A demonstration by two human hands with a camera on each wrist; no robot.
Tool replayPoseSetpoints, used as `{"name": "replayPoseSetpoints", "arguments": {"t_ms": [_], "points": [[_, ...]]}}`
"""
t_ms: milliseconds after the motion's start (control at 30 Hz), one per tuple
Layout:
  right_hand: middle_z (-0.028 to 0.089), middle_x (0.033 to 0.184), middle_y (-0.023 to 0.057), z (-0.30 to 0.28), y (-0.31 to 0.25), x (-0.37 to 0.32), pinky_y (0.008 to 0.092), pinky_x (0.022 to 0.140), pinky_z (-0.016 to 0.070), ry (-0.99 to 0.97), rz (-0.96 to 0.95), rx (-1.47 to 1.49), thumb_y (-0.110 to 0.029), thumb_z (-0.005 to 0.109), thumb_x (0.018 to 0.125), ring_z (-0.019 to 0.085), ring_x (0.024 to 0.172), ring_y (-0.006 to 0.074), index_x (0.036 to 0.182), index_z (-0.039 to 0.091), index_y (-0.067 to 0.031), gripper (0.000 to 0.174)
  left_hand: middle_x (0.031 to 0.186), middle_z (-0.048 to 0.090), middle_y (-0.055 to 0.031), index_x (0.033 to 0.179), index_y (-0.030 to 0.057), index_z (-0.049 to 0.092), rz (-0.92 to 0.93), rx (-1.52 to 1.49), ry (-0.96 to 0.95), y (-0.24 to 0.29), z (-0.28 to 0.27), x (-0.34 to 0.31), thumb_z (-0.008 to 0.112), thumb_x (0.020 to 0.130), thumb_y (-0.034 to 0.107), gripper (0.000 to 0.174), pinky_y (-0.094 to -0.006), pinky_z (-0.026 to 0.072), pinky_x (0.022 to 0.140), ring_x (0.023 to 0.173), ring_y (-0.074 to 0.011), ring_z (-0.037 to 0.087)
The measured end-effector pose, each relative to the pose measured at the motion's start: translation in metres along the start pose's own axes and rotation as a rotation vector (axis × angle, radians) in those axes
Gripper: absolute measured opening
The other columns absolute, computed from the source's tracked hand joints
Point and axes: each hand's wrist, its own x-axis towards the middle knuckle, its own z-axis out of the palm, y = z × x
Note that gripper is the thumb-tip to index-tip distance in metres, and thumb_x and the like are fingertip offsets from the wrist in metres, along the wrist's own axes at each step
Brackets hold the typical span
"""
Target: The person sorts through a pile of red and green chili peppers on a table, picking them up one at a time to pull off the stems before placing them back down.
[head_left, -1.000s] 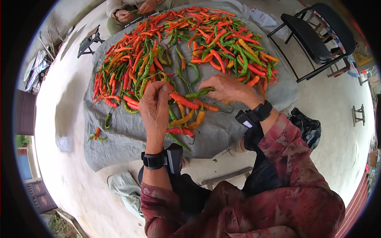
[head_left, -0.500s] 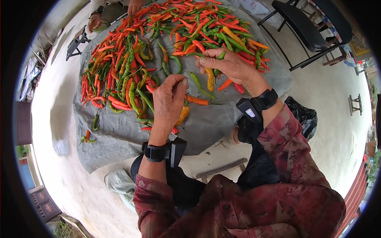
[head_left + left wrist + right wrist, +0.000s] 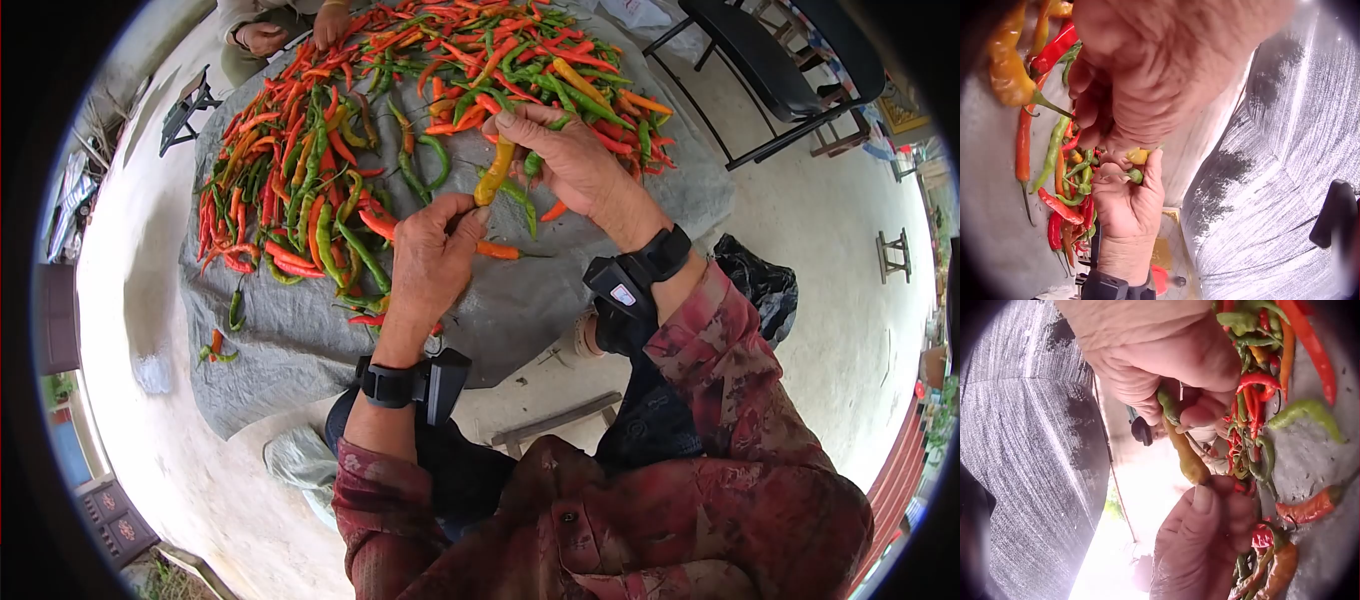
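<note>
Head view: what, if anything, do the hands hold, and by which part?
A yellow-orange chili pepper: the right hand pinches its upper end, and the left hand pinches its lower tip.

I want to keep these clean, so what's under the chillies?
A grey sheet lies under the chillies, spread on pale ground. Whatever is beneath the sheet itself is covered and cannot be seen.

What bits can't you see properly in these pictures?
- Top of the orange chili: head view, under fingers of the right hand.
- Whether the left hand pinches its tip: its own fingers hide that in every view.
- Other person: head view, cut off by the top edge.
</note>
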Motion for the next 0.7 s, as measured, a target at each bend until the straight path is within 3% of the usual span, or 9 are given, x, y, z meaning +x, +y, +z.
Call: {"name": "replayPoseSetpoints", "arguments": {"t_ms": [67,133,267,433,467,567,600,633,700], "points": [[0.055,0.074,-0.0013,0.000,0.002,0.002,0.0202,0.049,0.0375,-0.032,-0.005,-0.035,-0.036,0.062,0.085,0.049,0.060,0.0061,0.099,0.062,-0.0030,0.036,0.062,0.059,-0.0110,0.086,-0.0028,0.060,-0.004,-0.051,0.071,0.002,-0.002,-0.001,0.060,0.084,0.014,0.017,-0.0291,0.0431,0.054,0.055,-0.0167,0.056],[0.058,0.071,0.0017,0.005,0.000,-0.003,0.0211,0.051,0.0387,-0.186,0.060,-0.044,-0.032,0.065,0.083,0.050,0.061,0.0068,0.086,0.061,-0.0029,0.029,0.062,0.058,-0.0108,0.085,-0.0027,0.060,-0.002,-0.018,0.067,0.000,-0.004,0.000,0.060,0.085,0.014,0.017,-0.0293,0.0427,0.054,0.055,-0.0162,0.056],[0.056,0.073,0.0010,0.006,0.002,-0.003,0.0212,0.049,0.0382,-0.220,0.058,-0.157,-0.034,0.062,0.085,0.049,0.060,0.0069,0.094,0.060,-0.0019,0.033,0.060,0.056,-0.0103,0.086,-0.0025,0.059,0.017,0.040,0.011,0.005,-0.007,-0.004,0.058,0.087,0.015,0.018,-0.0289,0.0420,0.052,0.054,-0.0140,0.054],[0.061,0.075,0.0051,-0.016,-0.002,0.020,0.0218,0.052,0.0407,0.032,-0.056,-0.061,-0.031,0.061,0.086,0.052,0.063,0.0078,0.088,0.059,-0.0021,0.029,0.059,0.055,-0.0064,0.088,-0.0018,0.060,0.021,-0.058,0.160,0.000,-0.008,-0.003,0.057,0.087,0.014,0.016,-0.0265,0.0411,0.052,0.053,-0.0107,0.051],[0.062,0.078,0.0078,-0.023,-0.001,0.026,0.0230,0.054,0.0427,0.085,-0.119,0.158,-0.033,0.059,0.087,0.054,0.065,0.0096,0.091,0.057,-0.0018,0.031,0.059,0.055,-0.0047,0.087,-0.0016,0.061,0.025,-0.114,0.213,-0.001,-0.008,-0.004,0.057,0.087,0.014,0.016,-0.0256,0.0407,0.052,0.054,-0.0094,0.049],[0.063,0.090,0.0102,-0.024,-0.004,0.026,0.0258,0.057,0.0455,0.210,-0.101,0.295,-0.033,0.057,0.089,0.055,0.071,0.0116,0.101,0.058,-0.0008,0.034,0.060,0.054,-0.0026,0.088,-0.0011,0.062,-0.006,-0.129,0.201,0.000,-0.011,-0.006,0.057,0.087,0.013,0.015,-0.0237,0.0403,0.052,0.055,-0.0073,0.048],[0.063,0.093,0.0111,-0.019,-0.002,0.023,0.0280,0.062,0.0474,0.148,-0.045,0.300,-0.037,0.056,0.089,0.056,0.076,0.0142,0.111,0.054,-0.0002,0.043,0.060,0.054,-0.0026,0.088,-0.0011,0.062,-0.003,-0.127,0.200,-0.001,-0.011,-0.005,0.057,0.087,0.013,0.015,-0.0237,0.0403,0.052,0.055,-0.0073,0.048],[0.063,0.093,0.0111,-0.014,0.001,0.021,0.0280,0.062,0.0474,0.148,-0.047,0.301,-0.037,0.056,0.089,0.056,0.076,0.0142,0.111,0.054,-0.0002,0.043,0.060,0.054,-0.0029,0.090,-0.0007,0.062,0.000,-0.104,0.187,-0.003,-0.011,-0.005,0.057,0.087,0.013,0.015,-0.0232,0.0403,0.053,0.056,-0.0071,0.048],[0.063,0.095,0.0120,0.000,0.008,0.017,0.0295,0.070,0.0483,-0.146,0.076,0.215,-0.044,0.051,0.089,0.057,0.078,0.0155,0.124,0.047,-0.0018,0.055,0.060,0.053,-0.0032,0.092,-0.0003,0.062,-0.002,-0.083,0.175,-0.006,-0.010,-0.006,0.058,0.087,0.013,0.015,-0.0226,0.0402,0.053,0.056,-0.0069,0.048]]}}
